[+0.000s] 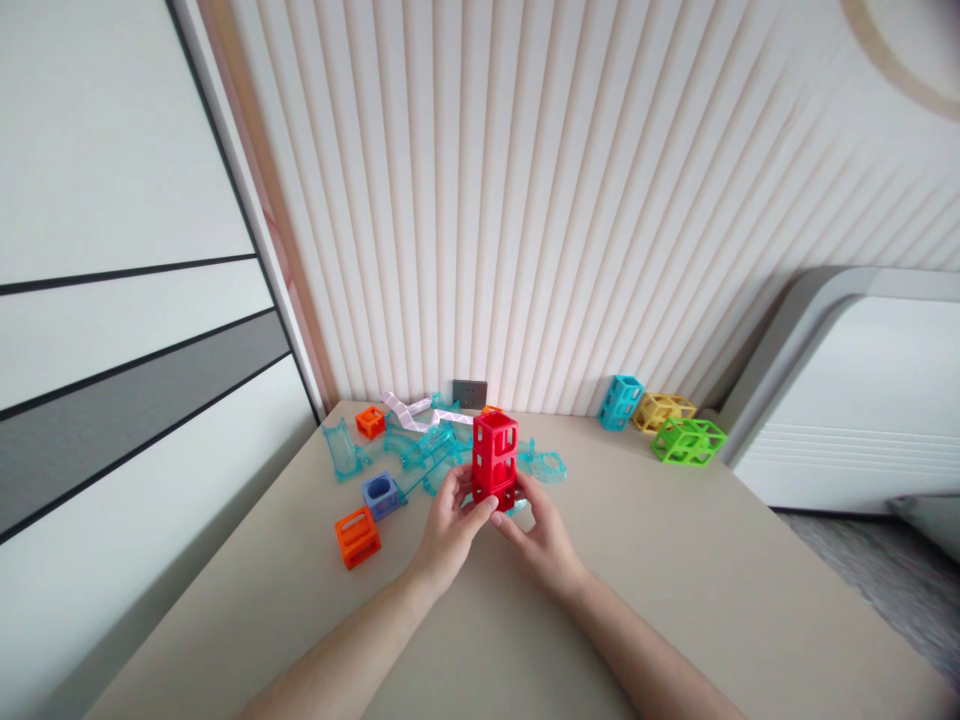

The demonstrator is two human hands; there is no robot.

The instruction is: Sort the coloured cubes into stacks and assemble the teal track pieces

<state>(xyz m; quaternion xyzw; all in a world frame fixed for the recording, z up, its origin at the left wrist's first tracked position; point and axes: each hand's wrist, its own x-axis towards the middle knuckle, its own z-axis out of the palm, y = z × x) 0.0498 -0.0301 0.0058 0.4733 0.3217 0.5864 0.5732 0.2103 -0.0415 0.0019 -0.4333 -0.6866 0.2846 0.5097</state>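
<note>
A red openwork block tower (494, 458), two or three cubes high, stands upright on the beige table (675, 590). My left hand (451, 530) grips its base from the left, thumb across the front. My right hand (541, 535) pinches the base from the right. Behind the tower lies a heap of clear teal track pieces (427, 450).
An orange cube (357, 537) and a blue cube with a round hole (381, 494) lie left of my hands. A small orange cube (370, 421) and white track (409, 408) sit near the wall. Teal (619, 402), yellow (663, 411) and green (688, 441) frames stand at back right.
</note>
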